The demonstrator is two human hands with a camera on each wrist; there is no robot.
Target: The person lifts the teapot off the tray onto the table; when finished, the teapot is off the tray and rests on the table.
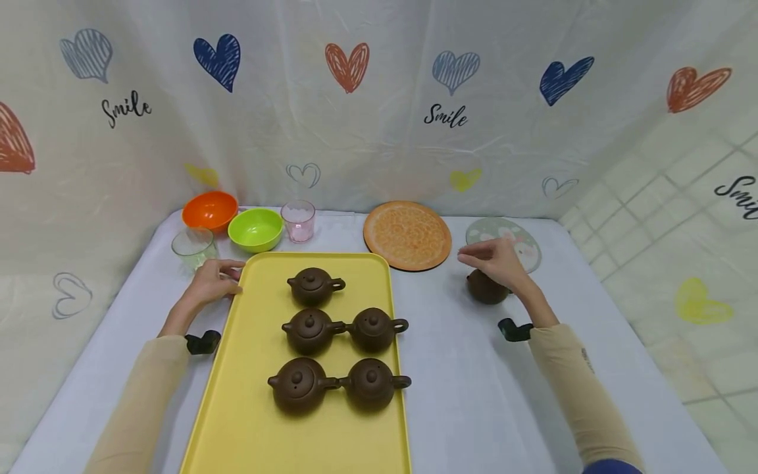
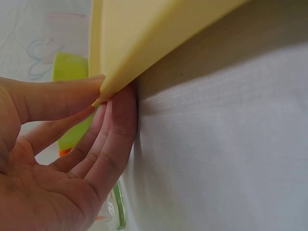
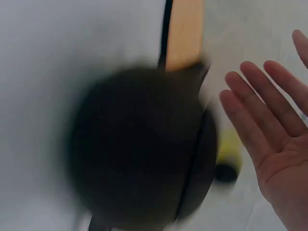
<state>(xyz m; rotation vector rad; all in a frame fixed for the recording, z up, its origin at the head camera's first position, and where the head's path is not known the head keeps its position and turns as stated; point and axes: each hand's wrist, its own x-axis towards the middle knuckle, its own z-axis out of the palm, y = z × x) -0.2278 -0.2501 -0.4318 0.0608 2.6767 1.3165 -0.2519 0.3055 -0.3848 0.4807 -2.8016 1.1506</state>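
Observation:
A yellow tray (image 1: 254, 408) lies on the white table and carries several brown clay teapots, such as the far one (image 1: 314, 286). My left hand (image 1: 214, 280) pinches the tray's far left corner, thumb on top and fingers underneath (image 2: 115, 120), with the tray's edge (image 2: 154, 29) slightly raised above the cloth. A lone brown teapot (image 1: 487, 289) stands on the cloth to the right of the tray. My right hand (image 1: 494, 260) hovers just above it with straight fingers. In the right wrist view the teapot (image 3: 139, 149) is blurred and the open palm (image 3: 269, 125) is beside it.
Along the back stand an orange bowl (image 1: 210, 210), a green bowl (image 1: 255, 229), a pink cup (image 1: 298, 220) and a clear glass (image 1: 193, 247) close to my left hand. An orange round mat (image 1: 407, 235) and a pale patterned mat (image 1: 509, 237) lie behind the lone teapot. Heart-printed curtains enclose the table.

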